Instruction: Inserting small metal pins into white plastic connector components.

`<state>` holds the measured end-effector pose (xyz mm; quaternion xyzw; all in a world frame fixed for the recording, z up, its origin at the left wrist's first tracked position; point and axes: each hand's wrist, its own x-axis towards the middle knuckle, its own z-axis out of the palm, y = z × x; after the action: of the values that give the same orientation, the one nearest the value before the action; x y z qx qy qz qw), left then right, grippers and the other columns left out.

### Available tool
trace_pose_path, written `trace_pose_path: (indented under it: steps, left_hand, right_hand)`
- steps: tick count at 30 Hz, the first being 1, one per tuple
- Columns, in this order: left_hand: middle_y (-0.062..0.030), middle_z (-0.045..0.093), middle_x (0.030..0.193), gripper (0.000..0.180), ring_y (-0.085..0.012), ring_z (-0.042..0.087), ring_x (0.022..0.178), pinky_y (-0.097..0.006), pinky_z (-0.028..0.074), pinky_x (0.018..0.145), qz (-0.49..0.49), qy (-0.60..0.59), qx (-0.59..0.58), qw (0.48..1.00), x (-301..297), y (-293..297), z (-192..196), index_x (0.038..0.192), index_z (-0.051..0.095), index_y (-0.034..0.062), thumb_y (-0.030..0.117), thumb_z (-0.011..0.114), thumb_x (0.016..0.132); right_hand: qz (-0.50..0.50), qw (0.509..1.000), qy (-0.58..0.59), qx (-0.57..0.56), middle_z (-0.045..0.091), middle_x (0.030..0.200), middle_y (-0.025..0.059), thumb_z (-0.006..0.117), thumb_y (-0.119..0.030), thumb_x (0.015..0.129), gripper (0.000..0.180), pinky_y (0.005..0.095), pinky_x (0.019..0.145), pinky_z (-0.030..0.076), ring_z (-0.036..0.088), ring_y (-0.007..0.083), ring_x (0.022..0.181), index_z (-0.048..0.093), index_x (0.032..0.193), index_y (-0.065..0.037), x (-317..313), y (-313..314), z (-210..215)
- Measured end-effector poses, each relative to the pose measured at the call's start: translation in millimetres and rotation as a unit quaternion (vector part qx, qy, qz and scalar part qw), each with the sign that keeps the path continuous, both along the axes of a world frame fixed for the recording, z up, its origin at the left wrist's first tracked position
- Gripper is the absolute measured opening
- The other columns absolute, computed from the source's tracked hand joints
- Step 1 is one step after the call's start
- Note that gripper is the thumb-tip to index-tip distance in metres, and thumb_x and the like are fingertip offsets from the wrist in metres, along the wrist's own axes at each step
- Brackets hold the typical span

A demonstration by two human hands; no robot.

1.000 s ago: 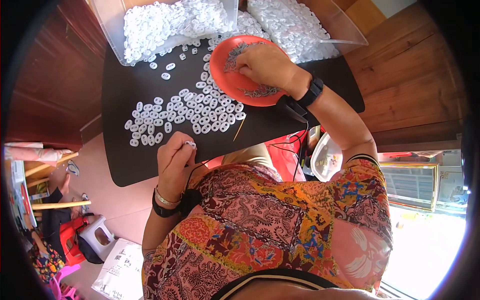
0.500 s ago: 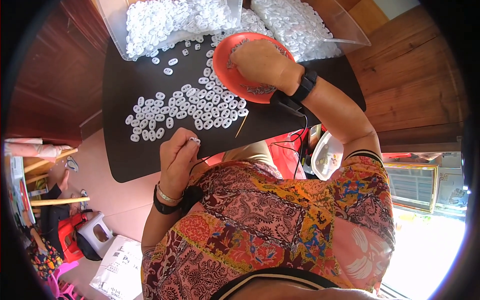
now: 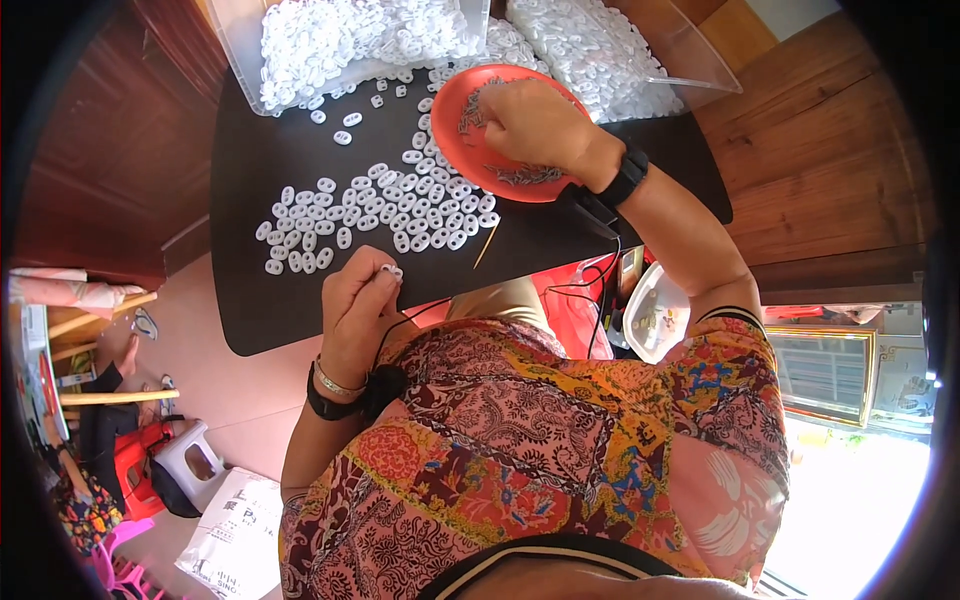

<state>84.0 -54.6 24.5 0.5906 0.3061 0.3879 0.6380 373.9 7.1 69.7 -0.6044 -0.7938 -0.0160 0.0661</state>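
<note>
My left hand [image 3: 356, 305], at the near edge of the dark table, is closed with thumb and forefinger pinching a small white oval two-holed piece [image 3: 393, 272]. Over the red plate [image 3: 465, 165] is my right hand [image 3: 537, 122], its fingers curled down among small grey metal pieces [image 3: 525, 176]; its fingertips are hidden, so what they grip cannot be made out. Many loose white oval two-holed pieces [image 3: 420, 215] lie spread on the tabletop between my hands and to the left. A thin wooden stick [image 3: 486, 246] rests just below the plate.
At the table's [image 3: 270, 170] far side stand a clear plastic bin [image 3: 243, 70] and a clear bag [image 3: 590, 60], both full of white pieces. A black cable [image 3: 597, 290] hangs by the near edge. A white basin [image 3: 655, 312] is below right. Another person's leg and stools [image 3: 190, 470] show at lower left.
The view has shifted slightly. My right hand has moved a little to the right over the plate, still curled. My left hand keeps its pinch on the white piece.
</note>
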Motion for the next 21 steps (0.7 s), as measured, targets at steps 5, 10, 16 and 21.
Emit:
trace_pose_path:
  steps: [5, 10, 16, 21]
  left_hand:
    - [0.0023, 0.044, 0.058, 0.016, -0.0040, 0.036, 0.053, -0.022, 0.026, 0.047, 0.004, 0.007, 0.001, 1.000, 1, 1, 2, 0.079, 0.054, -0.0004, 0.011, 0.050, 0.089]
    - [0.0022, 0.045, 0.058, 0.017, -0.0039, 0.036, 0.052, -0.021, 0.027, 0.047, 0.025, 0.005, -0.004, 1.000, 3, -1, 3, 0.081, 0.054, -0.0001, 0.013, 0.050, 0.090]
    - [0.0033, 0.043, 0.057, 0.016, -0.0034, 0.035, 0.051, -0.021, 0.027, 0.047, 0.043, 0.009, -0.010, 0.999, 10, -2, 7, 0.082, 0.053, 0.0006, 0.013, 0.049, 0.091]
    - [0.0046, 0.041, 0.058, 0.017, -0.0025, 0.034, 0.053, -0.022, 0.026, 0.047, 0.051, 0.018, 0.007, 0.999, 11, -5, 13, 0.081, 0.052, 0.0008, 0.014, 0.051, 0.092]
  right_hand:
    - [0.029, 0.981, 0.176, 0.070, 0.063, 0.074, 0.0143, 0.059, -0.008, 0.079, 0.010, 0.0343, 0.061, 0.049, 0.063, 0.0248, 0.065, 0.061, 0.086, -0.001, 8, -1, 0]
    - [0.033, 0.920, 0.376, -0.104, 0.065, 0.082, 0.0023, 0.060, -0.006, 0.086, 0.017, 0.0231, 0.066, 0.047, 0.057, 0.0063, 0.074, 0.064, 0.102, -0.001, -13, -23, 24]
    - [0.053, 0.776, 0.574, -0.255, 0.063, 0.079, 0.0008, 0.062, -0.006, 0.088, 0.008, 0.0206, 0.067, 0.047, 0.056, 0.0058, 0.072, 0.064, 0.093, 0.000, -58, -53, 34]
    - [0.096, 0.788, 0.559, -0.239, 0.062, 0.077, -0.0010, 0.061, -0.011, 0.091, 0.011, 0.0212, 0.065, 0.046, 0.054, 0.0054, 0.070, 0.064, 0.090, -0.001, -85, -56, 15]
